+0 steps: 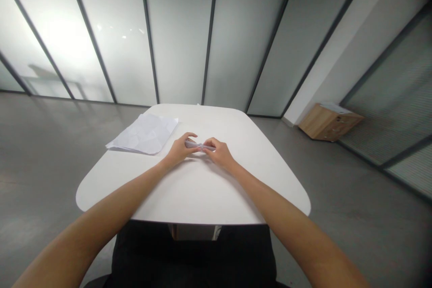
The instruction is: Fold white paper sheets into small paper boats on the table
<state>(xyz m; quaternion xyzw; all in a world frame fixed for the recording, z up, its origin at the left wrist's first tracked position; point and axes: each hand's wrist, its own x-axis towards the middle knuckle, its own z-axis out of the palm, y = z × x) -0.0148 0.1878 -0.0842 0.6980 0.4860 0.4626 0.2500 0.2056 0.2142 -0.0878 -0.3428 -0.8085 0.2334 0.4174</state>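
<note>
At the far left, the grey polished concrete floor [43, 166] spreads out beyond the rounded edge of the white tabletop [199, 193]. On the tabletop's left part lies a creased sheet of white paper [143, 134], flat but for slightly lifted edges, its lower corner near the left hand [180, 149] and not touching it. That hand is narrowly closed, with its fingers curled over one end of a folded paper strip [197, 145]. The strip sits near the middle of the tabletop, between the two hands, and its long axis runs almost straight across the view, with the left end slightly farther from the person. Whether it touches the tabletop cannot be told. The right hand [219, 153] is just as narrow, pinching the other end, so the two hands nearly meet around the strip. Nothing stands between the hands and the far edge, which lies a short way ahead of them, and a wide stretch of white surface runs from the right hand to the tabletop's right edge. Farther right, well apart from the tabletop, a low wooden drawer cabinet [330, 122] stands on the floor beside a white pillar [337, 54], with frosted glass panels [182, 54] running behind everything.
</note>
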